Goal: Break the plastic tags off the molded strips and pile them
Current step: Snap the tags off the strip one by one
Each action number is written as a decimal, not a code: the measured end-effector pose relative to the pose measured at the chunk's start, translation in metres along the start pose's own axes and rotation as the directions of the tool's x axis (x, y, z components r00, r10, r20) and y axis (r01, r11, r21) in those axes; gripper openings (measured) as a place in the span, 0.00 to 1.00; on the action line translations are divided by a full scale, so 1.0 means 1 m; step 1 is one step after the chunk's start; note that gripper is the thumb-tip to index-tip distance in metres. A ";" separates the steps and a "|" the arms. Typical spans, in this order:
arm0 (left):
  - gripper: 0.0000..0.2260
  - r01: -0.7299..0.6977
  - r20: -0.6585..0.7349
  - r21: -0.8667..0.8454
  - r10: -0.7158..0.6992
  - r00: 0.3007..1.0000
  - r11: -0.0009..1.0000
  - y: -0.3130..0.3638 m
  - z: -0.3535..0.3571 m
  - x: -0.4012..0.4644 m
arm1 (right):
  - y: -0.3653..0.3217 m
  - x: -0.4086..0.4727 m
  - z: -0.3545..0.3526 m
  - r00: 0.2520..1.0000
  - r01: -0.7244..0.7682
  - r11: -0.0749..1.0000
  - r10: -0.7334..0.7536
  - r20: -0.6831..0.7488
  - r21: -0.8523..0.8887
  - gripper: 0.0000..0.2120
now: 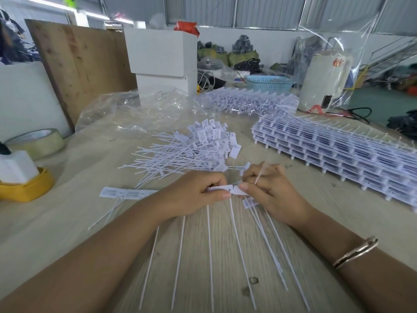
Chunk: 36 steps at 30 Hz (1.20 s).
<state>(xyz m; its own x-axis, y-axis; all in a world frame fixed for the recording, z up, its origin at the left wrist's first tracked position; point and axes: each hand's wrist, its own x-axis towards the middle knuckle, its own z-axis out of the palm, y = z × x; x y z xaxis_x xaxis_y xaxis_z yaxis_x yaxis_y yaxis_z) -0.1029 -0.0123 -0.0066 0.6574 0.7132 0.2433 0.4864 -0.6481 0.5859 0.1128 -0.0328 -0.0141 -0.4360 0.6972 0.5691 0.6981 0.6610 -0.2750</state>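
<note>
Both hands meet over the middle of the worktop (67,222), near its front edge, on one molded strip (126,193) of white plastic tags. The left hand (194,190) curls its fingers and thumb round the strip's flat heads, the rest of the strip sticking out to the left past the wrist and lying on the wood. The right hand (268,188) pinches the end tag (240,190) between thumb and forefinger, just beside the left thumb, and also has a few loose tags tucked in its fingers (one thin tail pokes up above the knuckles, others trail down under the palm). Long white tails fan out from under both hands toward the front edge. Just behind the hands, toward the centre, lies the pile of separated tags (203,143), heads jumbled to the right and tails pointing left. Along the right edge sits a stack of unbroken strips (338,150), with another bundle (250,100) farther back. A crumpled clear bag (135,109) lies behind the pile, a tape roll (38,141) and a yellow holder (24,188) at the left edge, a blue basket (268,82) at the back. The right forearm wears a bracelet (355,251).
</note>
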 end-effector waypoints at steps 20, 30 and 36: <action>0.08 0.001 0.045 -0.270 0.011 0.999 0.963 0.014 -0.008 -0.008 | 0.004 0.000 -0.022 0.924 -0.303 0.721 0.383 0.006 0.623 0.16; 0.03 0.126 0.049 0.078 -0.130 0.990 0.989 0.007 -0.012 -0.011 | 0.018 -0.001 -0.008 0.983 -0.120 0.945 0.070 0.169 0.305 0.21; 0.09 0.117 -0.113 0.116 -0.103 0.988 0.986 0.009 -0.006 -0.005 | 0.019 -0.002 -0.009 0.986 -0.097 0.972 0.065 0.152 0.213 0.26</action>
<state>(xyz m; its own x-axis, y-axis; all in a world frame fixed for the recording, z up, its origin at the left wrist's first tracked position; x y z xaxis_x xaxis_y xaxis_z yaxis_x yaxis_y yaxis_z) -0.1050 -0.0199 0.0022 0.5342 0.8020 0.2671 0.6233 -0.5872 0.5165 0.1318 -0.0241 -0.0137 -0.4711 0.7727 0.4255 0.5998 0.6343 -0.4878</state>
